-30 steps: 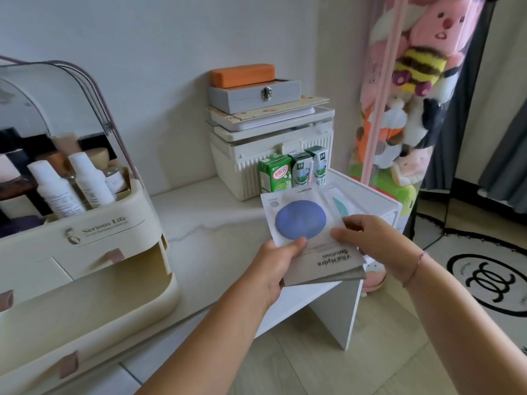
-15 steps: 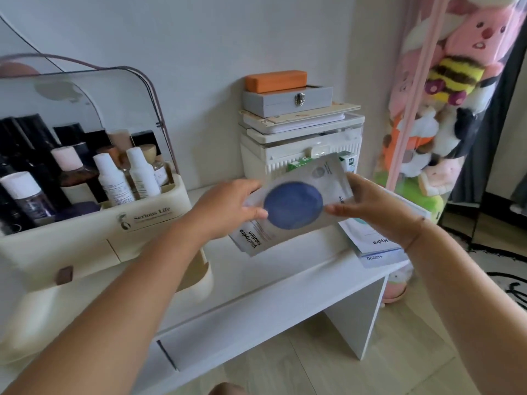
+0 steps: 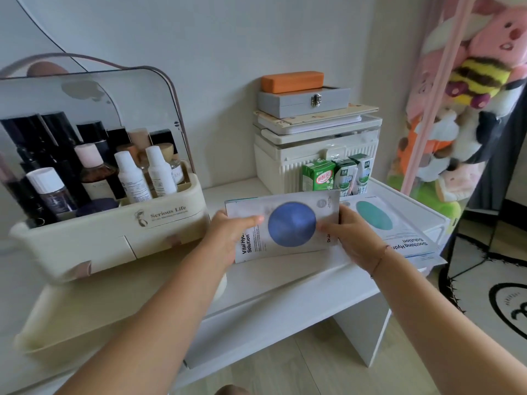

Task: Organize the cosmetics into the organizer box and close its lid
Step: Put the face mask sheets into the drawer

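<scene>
Meanwhile, both the left hand (image 3: pixel 228 238) and right hand (image 3: pixel 352 238) are pinching a blue-dot mask sachet (image 3: pixel 288 225) above the desk's (image 3: pixel 285 292) front edge; the limp packet is risking buckling against the organizer box (image 3: pixel 114 232).

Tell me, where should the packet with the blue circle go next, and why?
Probably leftward into the open bottom drawer of the organizer. Both hands, left and right, hold the blue-circle packet just beside it, and the top tray already looks crowded with bottles.
</scene>
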`<move>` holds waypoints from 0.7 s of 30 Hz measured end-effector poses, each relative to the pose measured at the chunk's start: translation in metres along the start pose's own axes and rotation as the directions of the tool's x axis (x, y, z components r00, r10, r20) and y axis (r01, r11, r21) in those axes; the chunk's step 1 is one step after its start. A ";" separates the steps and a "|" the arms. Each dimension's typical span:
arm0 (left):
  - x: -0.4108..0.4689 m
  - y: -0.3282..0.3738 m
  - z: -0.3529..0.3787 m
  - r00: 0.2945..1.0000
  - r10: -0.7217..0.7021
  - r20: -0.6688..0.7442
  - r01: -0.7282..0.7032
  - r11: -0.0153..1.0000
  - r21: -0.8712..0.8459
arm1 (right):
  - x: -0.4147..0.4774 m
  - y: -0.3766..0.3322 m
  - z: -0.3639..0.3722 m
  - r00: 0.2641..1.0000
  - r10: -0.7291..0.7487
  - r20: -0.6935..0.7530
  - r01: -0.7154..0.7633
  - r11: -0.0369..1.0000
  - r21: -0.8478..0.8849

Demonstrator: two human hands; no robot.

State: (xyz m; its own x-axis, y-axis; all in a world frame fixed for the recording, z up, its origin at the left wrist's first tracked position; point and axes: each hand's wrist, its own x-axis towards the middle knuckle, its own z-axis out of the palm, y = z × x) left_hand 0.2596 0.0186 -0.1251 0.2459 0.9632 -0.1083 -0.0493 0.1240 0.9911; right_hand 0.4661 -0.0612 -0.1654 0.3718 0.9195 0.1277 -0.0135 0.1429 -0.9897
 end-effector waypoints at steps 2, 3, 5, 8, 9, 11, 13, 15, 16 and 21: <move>0.000 -0.014 0.003 1.000 -0.012 -0.008 0.012 1.000 -0.021 | -0.003 0.007 0.007 1.000 0.012 -0.017 -0.011 0.998 0.067; 0.001 -0.019 0.005 0.999 0.003 -0.039 -0.003 1.000 -0.018 | -0.004 0.009 0.010 0.999 0.008 -0.045 -0.004 0.997 0.083; 0.003 -0.024 0.007 0.995 0.041 -0.087 -0.039 0.999 0.033 | -0.007 0.009 0.014 0.994 -0.015 -0.107 0.024 0.996 0.083; -0.007 -0.010 0.009 0.990 0.124 -0.068 -0.114 0.984 0.138 | -0.016 -0.002 0.015 0.980 -0.100 -0.169 0.112 0.992 0.065; -0.012 -0.002 0.008 0.982 0.178 -0.055 -0.167 0.971 0.172 | -0.021 -0.010 0.016 0.973 -0.145 -0.178 0.158 0.986 0.062; -0.027 0.018 -0.001 0.952 0.303 -0.046 -0.288 0.935 0.207 | -0.032 -0.032 0.022 0.953 -0.244 -0.182 0.258 0.964 0.057; -0.045 0.034 -0.019 0.911 0.407 -0.066 -0.391 0.904 0.175 | -0.043 -0.052 0.036 0.937 -0.316 -0.152 0.325 0.945 0.039; -0.064 0.043 -0.044 0.884 0.444 -0.148 -0.427 0.894 0.132 | -0.053 -0.064 0.057 0.944 -0.325 -0.053 0.325 0.946 -0.009; -0.072 0.045 -0.058 0.871 0.447 -0.204 -0.428 0.894 0.135 | -0.057 -0.064 0.069 0.951 -0.308 -0.005 0.308 0.950 -0.045; -0.104 0.038 -0.130 0.820 0.450 -0.355 -0.371 0.889 0.270 | -0.070 -0.053 0.135 0.969 -0.210 0.133 0.232 0.955 -0.185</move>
State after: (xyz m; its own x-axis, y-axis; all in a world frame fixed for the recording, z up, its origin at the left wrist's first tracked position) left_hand 0.1063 -0.0454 -0.0859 -0.1638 0.9299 0.3293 0.1265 -0.3112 0.9419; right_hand 0.3155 -0.0841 -0.1136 0.2396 0.9095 0.3398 0.2450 0.2821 -0.9276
